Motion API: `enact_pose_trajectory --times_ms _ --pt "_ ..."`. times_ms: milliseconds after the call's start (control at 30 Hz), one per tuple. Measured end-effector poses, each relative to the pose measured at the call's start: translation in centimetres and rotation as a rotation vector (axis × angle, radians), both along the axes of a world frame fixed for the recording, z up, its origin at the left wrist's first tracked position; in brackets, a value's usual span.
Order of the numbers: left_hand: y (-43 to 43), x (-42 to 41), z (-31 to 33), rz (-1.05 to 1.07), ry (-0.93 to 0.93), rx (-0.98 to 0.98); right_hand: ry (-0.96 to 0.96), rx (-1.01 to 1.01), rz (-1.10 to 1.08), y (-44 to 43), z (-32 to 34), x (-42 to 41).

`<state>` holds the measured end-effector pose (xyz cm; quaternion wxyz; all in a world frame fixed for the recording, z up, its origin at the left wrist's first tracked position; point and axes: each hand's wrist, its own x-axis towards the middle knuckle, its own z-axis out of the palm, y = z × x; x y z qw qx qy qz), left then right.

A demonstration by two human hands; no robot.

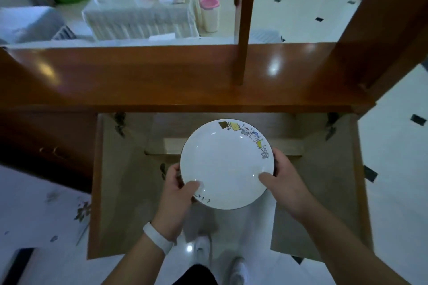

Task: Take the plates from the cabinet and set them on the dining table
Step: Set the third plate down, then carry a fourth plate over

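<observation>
We hold a white plate [225, 164] level in both hands, in front of the open wooden cabinet [162, 76] and above the gap between its two swung-out doors. The left hand [178, 188] grips the plate's lower left edge, its thumb [193, 186] lying on the top of the rim beside some dark handwriting and its fingers curled round underneath. The right hand [281, 178] grips the right edge in the same way, with its thumb [264, 177] pressed onto the inner slope and its fingers wrapped round the outside of the rim. A band of small cartoon figures in yellow, blue and grey runs along the plate's upper right rim. We cannot tell whether a second plate lies under this one. A white wristband [157, 239] sits on our left wrist. Below the plate we see our white shoes [203, 250] on the pale tiled floor [393, 146], which has small dark diamond insets. Beyond the cabinet top, a pink-lidded container [209, 15] stands beside a cloth-covered low table [139, 16].
</observation>
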<state>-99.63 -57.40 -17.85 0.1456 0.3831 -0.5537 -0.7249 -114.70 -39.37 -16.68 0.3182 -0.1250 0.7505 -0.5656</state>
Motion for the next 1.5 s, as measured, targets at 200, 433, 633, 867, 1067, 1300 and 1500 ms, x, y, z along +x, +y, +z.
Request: enact_pose_trajectory --times_ms 200,433,633,867,1067,1300,1500 --pt "-1.1 0.1 4.3 -0.087 0.083 -0.051 0.057 -0.063 -0.032 0.3 6.4 1.7" --pt "-3.8 -1.7 8.8 -0.27 0.14 -0.12 0.125 -0.051 -0.198 0.0 9.3 3.4" --pt "-4.6 -4.1 10.0 -0.443 0.186 -0.092 0.117 -0.047 -0.36 0.8 10.5 5.6" --pt "0.7 -7.8 9.0 -0.726 0.207 -0.064 0.16 0.002 -0.703 6.1 10.3 9.6" --pt "7.1 -8.1 9.2 -0.978 0.233 0.004 0.175 -0.016 -0.94 11.5 10.2 14.9" --pt "16.8 -5.5 10.6 -1.218 0.26 0.011 0.214 -0.042 -1.185 19.0 10.2 22.4" --pt "27.2 0.0 12.0 -1.421 0.281 0.004 0.248 -0.063 -1.389 26.8 10.5 31.3"
